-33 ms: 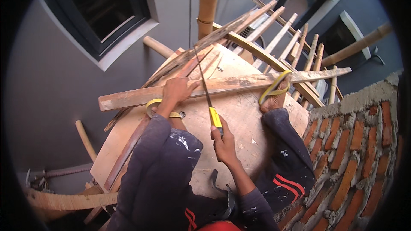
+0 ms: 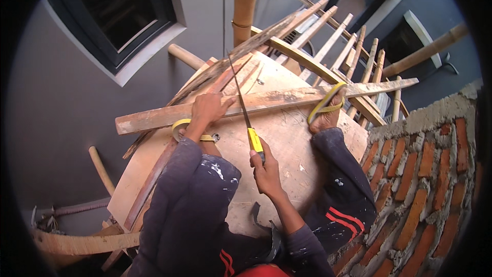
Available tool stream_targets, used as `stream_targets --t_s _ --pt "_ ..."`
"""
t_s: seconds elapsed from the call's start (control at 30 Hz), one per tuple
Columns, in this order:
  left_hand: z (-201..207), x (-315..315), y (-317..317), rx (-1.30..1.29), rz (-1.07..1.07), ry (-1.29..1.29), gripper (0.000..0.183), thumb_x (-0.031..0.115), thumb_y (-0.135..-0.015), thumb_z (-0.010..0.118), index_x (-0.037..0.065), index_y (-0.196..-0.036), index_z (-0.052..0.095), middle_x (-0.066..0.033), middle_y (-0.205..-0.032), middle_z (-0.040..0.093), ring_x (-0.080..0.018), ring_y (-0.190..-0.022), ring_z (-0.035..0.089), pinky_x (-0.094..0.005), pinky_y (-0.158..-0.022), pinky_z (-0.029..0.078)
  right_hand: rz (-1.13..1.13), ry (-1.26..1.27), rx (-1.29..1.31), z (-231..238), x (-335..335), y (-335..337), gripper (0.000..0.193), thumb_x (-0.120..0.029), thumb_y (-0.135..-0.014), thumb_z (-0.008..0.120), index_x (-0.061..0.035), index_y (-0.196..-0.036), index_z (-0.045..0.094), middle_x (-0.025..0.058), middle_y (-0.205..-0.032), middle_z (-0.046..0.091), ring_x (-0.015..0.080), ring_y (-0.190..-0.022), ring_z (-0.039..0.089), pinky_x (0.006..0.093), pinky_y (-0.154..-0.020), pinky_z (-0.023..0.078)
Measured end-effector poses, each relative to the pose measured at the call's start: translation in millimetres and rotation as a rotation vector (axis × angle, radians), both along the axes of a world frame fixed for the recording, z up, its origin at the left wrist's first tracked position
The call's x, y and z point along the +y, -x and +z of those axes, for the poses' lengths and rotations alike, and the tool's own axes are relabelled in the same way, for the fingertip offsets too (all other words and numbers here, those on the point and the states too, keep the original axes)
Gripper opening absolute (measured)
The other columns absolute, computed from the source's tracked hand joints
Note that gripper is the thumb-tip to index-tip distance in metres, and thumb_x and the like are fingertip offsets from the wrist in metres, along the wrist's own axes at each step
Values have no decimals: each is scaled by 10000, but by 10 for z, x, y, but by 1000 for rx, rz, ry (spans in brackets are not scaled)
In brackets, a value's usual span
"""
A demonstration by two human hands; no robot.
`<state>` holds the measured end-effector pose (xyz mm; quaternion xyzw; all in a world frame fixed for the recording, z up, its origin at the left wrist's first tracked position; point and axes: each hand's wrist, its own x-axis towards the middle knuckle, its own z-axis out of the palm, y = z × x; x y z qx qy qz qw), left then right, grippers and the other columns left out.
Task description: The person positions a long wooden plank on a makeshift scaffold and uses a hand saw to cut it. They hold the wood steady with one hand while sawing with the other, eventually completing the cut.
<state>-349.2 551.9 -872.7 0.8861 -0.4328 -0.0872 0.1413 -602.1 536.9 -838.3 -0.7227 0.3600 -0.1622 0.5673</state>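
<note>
My right hand (image 2: 267, 173) is closed around the yellow and black handle of a handsaw (image 2: 255, 141). The thin blade, seen nearly edge-on, lies across a long wooden beam (image 2: 282, 99) and points away from me. Just left of the blade, my left hand (image 2: 207, 110) grips the beam from above, with the thumb toward the saw. My right foot, in a yellow-edged flip-flop (image 2: 328, 103), presses on the beam's right part. The other flip-flop (image 2: 180, 127) is beside my left wrist, partly hidden by it. Whether the blade has cut in is too small to tell.
Beneath the beam is a plywood board (image 2: 287, 149) with wood scraps. Rough planks (image 2: 220, 69) and several battens (image 2: 333, 38) lie beyond it. A bamboo post (image 2: 243, 5) stands at the back, a brick wall (image 2: 410, 195) at right, and a grey wall with a window (image 2: 115, 10) at left.
The view has shifted very slightly. The saw has crept a touch forward along its line across the beam; my left hand and both feet keep their places.
</note>
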Motion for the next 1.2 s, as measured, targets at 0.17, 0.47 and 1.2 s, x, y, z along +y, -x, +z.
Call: stream_targets --t_s 0.17,0.47,1.2 --pt "25 -57 -8 36 -4 -109 642 594 -909 479 7 -1059 688 -236 -891 690 -385 -881 667 -477 -795 502 -8 36 -10 -26 -2 6 498 -291 -978 526 -67 -1408 408 193 -676 594 297 -613 620 386 -602 466" --pt "19 -57 10 -12 -1 -18 702 637 -908 435 0 -1076 674 -255 -832 681 -388 -845 673 -479 -779 499 -52 -105 38 399 42 200 464 -276 -983 496 -23 -1369 449 152 -649 589 250 -602 615 363 -614 473" --pt "-262 65 151 -534 -175 -30 564 167 -684 716 55 -1200 519 -113 -1071 560 -243 -1013 563 -376 -876 424 -54 -234 -54 345 63 703 450 -215 -985 488 -53 -1403 444 3 -683 529 42 -513 434 220 -467 354"
